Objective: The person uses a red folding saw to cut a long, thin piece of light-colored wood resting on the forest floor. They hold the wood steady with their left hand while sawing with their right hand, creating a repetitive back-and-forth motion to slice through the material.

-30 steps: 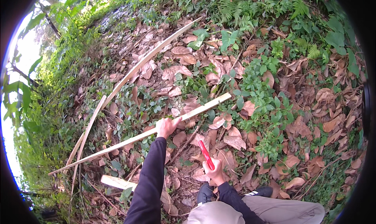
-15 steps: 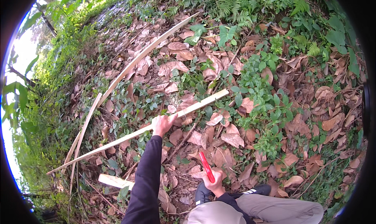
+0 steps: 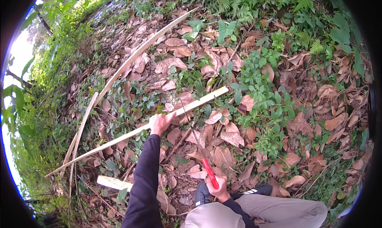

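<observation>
My left hand (image 3: 160, 123) is closed around the middle of a long, pale wooden strip (image 3: 211, 96) that slants from the lower left up to the right. Low in the centre, my right hand (image 3: 217, 187) grips the red handle (image 3: 210, 173) of a hand saw. Its thin, dark blade (image 3: 195, 135) points up and away from me and crosses the strip a little to the right of my left hand. Whether the teeth have cut into the wood is too small to tell.
A long wooden plank (image 3: 139, 52) lies beyond, looking curved. More strips (image 3: 85, 118) cross at the left, and a short wood piece (image 3: 113, 183) lies by my left forearm. Dry brown leaves, green plants and a thin stick (image 3: 181, 142) cover the ground around my shoes (image 3: 202, 194).
The saw's blade, hard to see before, now shows clearly across the strip. Its handle has tilted slightly. The whole view has shifted a little, with my left hand still on the strip.
</observation>
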{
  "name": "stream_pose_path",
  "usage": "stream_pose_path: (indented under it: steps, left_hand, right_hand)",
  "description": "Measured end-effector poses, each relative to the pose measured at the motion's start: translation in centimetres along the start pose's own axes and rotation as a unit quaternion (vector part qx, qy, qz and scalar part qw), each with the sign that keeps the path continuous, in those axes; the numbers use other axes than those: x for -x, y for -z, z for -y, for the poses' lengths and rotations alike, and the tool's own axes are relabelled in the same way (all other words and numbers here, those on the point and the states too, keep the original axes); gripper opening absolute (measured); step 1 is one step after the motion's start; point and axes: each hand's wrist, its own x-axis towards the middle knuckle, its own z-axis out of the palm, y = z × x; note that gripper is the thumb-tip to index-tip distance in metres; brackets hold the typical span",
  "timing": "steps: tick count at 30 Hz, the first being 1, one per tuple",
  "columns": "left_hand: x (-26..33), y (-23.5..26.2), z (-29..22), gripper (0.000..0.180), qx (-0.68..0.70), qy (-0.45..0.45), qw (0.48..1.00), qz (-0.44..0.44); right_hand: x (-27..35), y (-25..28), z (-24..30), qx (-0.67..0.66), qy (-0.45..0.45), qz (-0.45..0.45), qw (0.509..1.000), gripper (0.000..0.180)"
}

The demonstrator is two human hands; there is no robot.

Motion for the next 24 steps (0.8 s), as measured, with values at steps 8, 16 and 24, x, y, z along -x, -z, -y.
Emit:
stream_pose_path:
  steps: [8, 16, 24]
  left_hand:
    - [1.4, 0.8, -1.1, 0.082, 0.016, 0.002, 1.000, -0.006]
    - [1.4, 0.4, -0.5, 0.079, 0.038, -0.003, 0.999, -0.020]
    - [1.2, 0.4, -0.9, 0.074, 0.028, -0.020, 0.998, -0.048]
  right_hand:
    - [-11.6, -5.3, -0.3, -0.061, -0.040, 0.007, 0.997, 0.023]
    - [-10.6, -6.1, -2.8, -0.046, -0.013, -0.004, 0.999, 0.023]
    - [-11.9, -5.9, -2.6, -0.049, -0.026, -0.010, 0.998, 0.023]
